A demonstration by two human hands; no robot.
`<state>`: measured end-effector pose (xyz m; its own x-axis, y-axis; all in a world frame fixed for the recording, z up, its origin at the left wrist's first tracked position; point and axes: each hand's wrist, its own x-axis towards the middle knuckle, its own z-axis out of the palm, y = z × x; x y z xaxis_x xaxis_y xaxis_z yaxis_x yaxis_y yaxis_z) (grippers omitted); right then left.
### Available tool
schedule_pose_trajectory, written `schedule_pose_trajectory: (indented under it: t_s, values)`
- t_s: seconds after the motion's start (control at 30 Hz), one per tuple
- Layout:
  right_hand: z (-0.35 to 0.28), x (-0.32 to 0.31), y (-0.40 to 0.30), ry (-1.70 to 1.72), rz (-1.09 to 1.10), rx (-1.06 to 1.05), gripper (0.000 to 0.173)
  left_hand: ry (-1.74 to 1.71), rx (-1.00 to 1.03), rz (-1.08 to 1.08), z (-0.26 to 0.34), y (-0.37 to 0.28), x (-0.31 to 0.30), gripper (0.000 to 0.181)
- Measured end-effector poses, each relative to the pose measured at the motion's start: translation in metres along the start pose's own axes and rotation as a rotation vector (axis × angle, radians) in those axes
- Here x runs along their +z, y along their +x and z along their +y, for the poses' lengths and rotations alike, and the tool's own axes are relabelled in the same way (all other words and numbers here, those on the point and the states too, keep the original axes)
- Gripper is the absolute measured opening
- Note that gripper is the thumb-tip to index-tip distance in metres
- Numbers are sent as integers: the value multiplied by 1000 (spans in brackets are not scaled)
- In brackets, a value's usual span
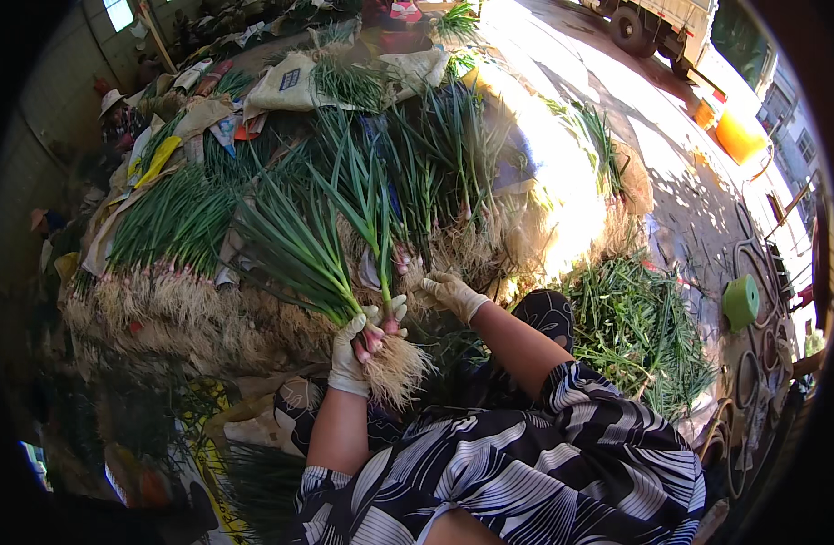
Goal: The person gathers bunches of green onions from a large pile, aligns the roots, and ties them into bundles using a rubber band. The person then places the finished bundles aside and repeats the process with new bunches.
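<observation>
My left hand, in a pale glove, grips a small bunch of green garlic plants near the base. Their pinkish bulbs show at the fingers, and a tuft of pale roots hangs below. The long green leaves fan up and away from me. My right hand, gloved too, is just right of the bunch with its fingers slightly apart. No plant shows in it. Its fingertips are close to the roots of the heaped plants; whether they touch is unclear.
More garlic plants lie in rows on the left, roots towards me. Woven sacks cover part of the heap. Cut green leaves are piled at my right, near a green roll and hoses. A truck stands beyond.
</observation>
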<state>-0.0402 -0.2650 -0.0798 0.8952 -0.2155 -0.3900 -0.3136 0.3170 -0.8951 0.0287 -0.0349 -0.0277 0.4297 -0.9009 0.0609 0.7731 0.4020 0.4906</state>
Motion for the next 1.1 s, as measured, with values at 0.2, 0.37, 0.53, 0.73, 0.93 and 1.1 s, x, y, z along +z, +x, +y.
schedule_pose_trajectory:
  t_s: [0.2,0.37,0.53,0.73,0.93,1.1]
  values:
    - [-19,54,13,683,-136,189,39,-57,-15,92,-8,3,2,28]
    - [-18,92,24,795,-104,335,31,132,-10,171,-10,-2,-24,29]
    - [-5,81,44,342,-341,347,31,94,-109,201,-5,-5,-11,29]
    - [16,58,89,381,379,-39,15,-103,-184,80,5,-14,3,22]
    - [99,25,57,-1555,-484,-407,23,-307,129,-29,26,-12,18,17]
    - [-23,59,30,-1197,549,-539,39,-325,194,102,16,4,-10,39]
